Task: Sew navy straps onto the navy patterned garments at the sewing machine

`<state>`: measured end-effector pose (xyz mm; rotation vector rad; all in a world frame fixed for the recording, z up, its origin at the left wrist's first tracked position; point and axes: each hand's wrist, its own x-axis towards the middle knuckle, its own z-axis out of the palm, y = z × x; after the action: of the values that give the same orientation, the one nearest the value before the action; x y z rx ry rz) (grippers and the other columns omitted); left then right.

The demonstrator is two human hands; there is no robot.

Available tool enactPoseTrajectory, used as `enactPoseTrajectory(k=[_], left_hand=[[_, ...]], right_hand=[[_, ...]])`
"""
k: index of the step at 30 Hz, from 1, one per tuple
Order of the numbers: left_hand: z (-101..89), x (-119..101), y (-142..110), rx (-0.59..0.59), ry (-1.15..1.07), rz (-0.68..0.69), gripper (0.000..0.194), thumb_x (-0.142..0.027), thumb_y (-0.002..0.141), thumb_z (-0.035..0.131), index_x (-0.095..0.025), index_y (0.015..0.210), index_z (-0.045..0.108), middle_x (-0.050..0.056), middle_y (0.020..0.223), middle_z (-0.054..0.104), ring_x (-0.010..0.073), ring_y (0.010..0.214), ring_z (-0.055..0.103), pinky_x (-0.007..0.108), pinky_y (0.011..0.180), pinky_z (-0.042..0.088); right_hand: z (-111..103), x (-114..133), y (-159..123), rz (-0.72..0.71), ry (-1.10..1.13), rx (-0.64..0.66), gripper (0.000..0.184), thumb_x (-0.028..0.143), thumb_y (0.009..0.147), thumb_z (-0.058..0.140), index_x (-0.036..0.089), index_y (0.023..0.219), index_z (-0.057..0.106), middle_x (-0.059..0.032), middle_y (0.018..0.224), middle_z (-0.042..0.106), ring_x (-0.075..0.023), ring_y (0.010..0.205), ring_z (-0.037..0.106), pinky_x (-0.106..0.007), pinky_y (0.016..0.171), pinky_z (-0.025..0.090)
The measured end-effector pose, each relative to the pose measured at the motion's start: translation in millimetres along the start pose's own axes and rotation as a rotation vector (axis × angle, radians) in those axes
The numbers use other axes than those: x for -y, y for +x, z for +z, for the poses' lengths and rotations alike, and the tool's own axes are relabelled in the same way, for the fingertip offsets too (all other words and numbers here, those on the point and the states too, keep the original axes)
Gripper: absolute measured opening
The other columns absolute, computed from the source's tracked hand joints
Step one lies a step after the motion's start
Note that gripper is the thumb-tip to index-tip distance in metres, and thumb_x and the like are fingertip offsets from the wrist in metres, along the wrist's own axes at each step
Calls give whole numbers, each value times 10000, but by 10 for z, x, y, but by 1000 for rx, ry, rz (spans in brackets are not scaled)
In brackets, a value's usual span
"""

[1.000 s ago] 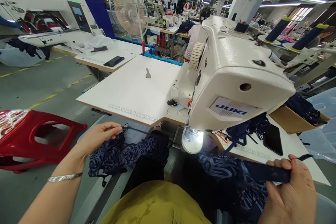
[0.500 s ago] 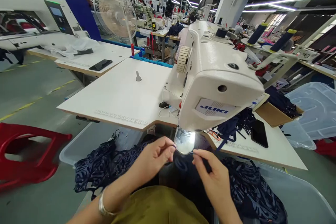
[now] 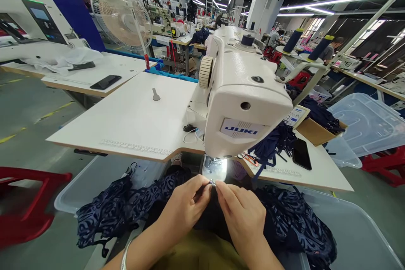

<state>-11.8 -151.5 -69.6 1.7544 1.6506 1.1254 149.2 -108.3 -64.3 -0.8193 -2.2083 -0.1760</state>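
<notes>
Just in front of the sewing machine's lit work plate, my two hands meet fingertip to fingertip. My left hand pinches a small shiny piece, too small to identify surely. My right hand is closed at the other side of the same piece, thumb and forefinger pressed together. Dark blue patterned garments hang over a clear bin to the left of my hands. More patterned fabric lies to the right, below the table edge.
A dark phone and a heap of navy straps lie on the table right of the machine. On the white tabletop is a small grey flat piece. A red stool stands at left; clear bins flank my lap.
My hands were apart with a thin dark strand near the fingers; now they have come together at the small shiny piece. The camera view has shifted somewhat to the right.
</notes>
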Motion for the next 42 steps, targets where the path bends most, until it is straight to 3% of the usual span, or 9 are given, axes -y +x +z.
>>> enactPoseTrajectory(k=[3, 8, 11, 18, 21, 25, 30, 37, 42], left_hand=[[4, -11, 7, 0, 65, 50, 194, -263, 944, 399, -193, 832, 542, -38, 665, 543, 85, 549, 475, 177, 501, 386], [-27, 10, 6, -21, 469, 503, 224, -182, 972, 311, -180, 889, 519, -13, 676, 552, 120, 578, 499, 236, 516, 381], [-37, 19, -12, -31, 609, 613, 249, -146, 977, 257, -160, 974, 506, -2, 701, 564, 132, 578, 500, 259, 506, 386], [6, 53, -27, -91, 667, 576, 242, -156, 977, 306, -129, 1118, 502, 5, 719, 586, 147, 590, 535, 277, 503, 380], [12, 50, -12, -73, 671, 549, 225, -174, 977, 318, -156, 1064, 525, -5, 685, 571, 153, 566, 531, 280, 488, 363], [58, 18, -18, -130, 613, 517, 198, -194, 980, 343, -163, 1064, 520, -3, 707, 607, 149, 589, 575, 270, 509, 391], [190, 62, -85, -150, 525, 452, 214, -254, 980, 402, -160, 1148, 496, -19, 672, 631, 129, 531, 586, 249, 503, 402], [46, 77, -79, -1, 328, 316, 180, -277, 970, 429, -218, 1037, 585, -14, 766, 680, 118, 641, 641, 207, 589, 443], [-68, 10, -54, 222, 232, 140, 172, -267, 969, 415, -227, 935, 579, -31, 831, 667, 117, 730, 634, 205, 637, 424]], right_hand=[[1, 3, 4, 0, 3, 3, 155, 148, 888, 587, 176, 1031, 640, -11, 794, 726, -133, 578, 588, -311, 553, 338], [11, 18, 1, 37, -15, 19, 135, 156, 912, 552, 182, 1000, 651, -15, 790, 728, -137, 563, 583, -302, 542, 337], [25, 20, -29, 108, 104, 52, 154, 152, 924, 525, 179, 1004, 654, -25, 844, 731, -145, 664, 642, -276, 606, 419], [-49, -87, -64, 286, 492, 356, 372, 176, 967, 377, 200, 1321, 488, -27, 971, 719, -131, 797, 682, -233, 715, 527], [-92, -130, -33, 367, 544, 427, 302, 209, 960, 415, 228, 1228, 552, -8, 935, 707, -128, 811, 676, -221, 734, 522], [-49, -118, -34, 388, 534, 299, 170, 215, 941, 462, 224, 966, 630, -21, 937, 666, -131, 841, 638, -229, 748, 496], [99, -74, -102, 597, 528, 59, 133, 229, 944, 436, 201, 891, 556, -26, 872, 588, -130, 809, 585, -237, 704, 484], [-37, -173, -89, 390, 594, 295, 262, 195, 932, 450, 231, 1191, 472, -57, 1045, 519, -143, 905, 555, -262, 809, 489], [-125, -172, -113, 195, 405, 430, 92, 234, 926, 523, 240, 999, 579, -36, 916, 538, -156, 813, 541, -261, 697, 470]])
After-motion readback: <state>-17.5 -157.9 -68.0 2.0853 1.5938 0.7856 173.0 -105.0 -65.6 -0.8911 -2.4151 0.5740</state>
